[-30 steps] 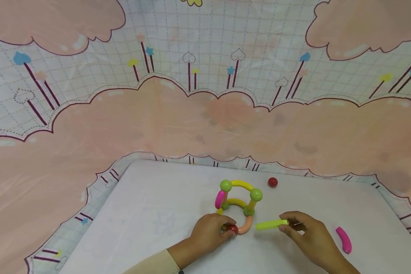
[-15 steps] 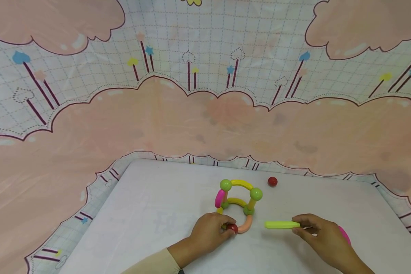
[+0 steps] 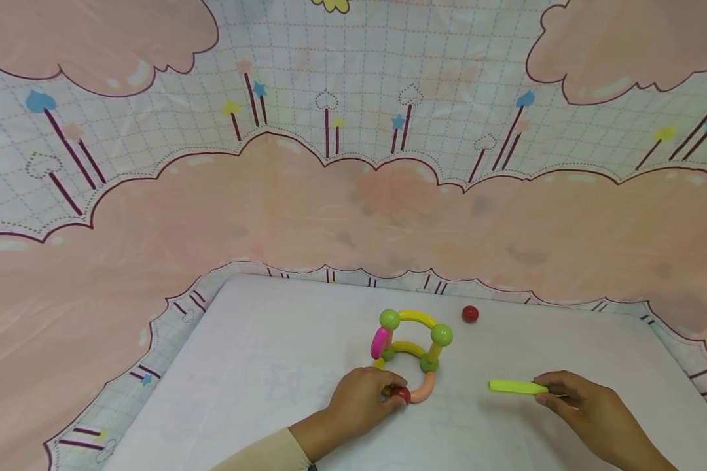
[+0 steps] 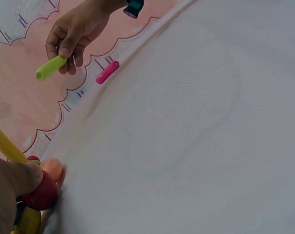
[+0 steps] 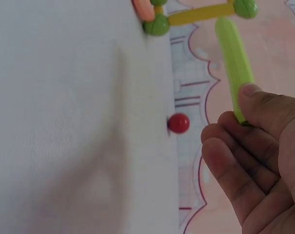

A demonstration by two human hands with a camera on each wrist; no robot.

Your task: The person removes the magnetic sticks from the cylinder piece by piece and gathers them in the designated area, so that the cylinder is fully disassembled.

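Observation:
My left hand (image 3: 362,400) grips a red ball (image 3: 401,394) at the near corner of a toy frame. The frame joins green balls (image 3: 441,335) with yellow, orange and pink sticks (image 3: 380,343), some curved. It stands on the white table, its near left part covered by the hand. Off to the right, my right hand (image 3: 592,412) pinches one end of a lime-green stick (image 3: 515,387) between thumb and finger. The stick is held above the table, apart from the frame. In the right wrist view the other fingers are loosely bent.
A loose red ball (image 3: 470,314) lies behind the frame, to its right. One pink curved stick (image 4: 107,72) lies on the table near the right hand, hidden in the head view. A patterned cloth (image 3: 389,216) hangs behind the white table (image 3: 271,340).
My right hand has moved right with the lime-green stick, away from the frame, and now covers the loose pink stick in the head view. My left hand stays on the red ball.

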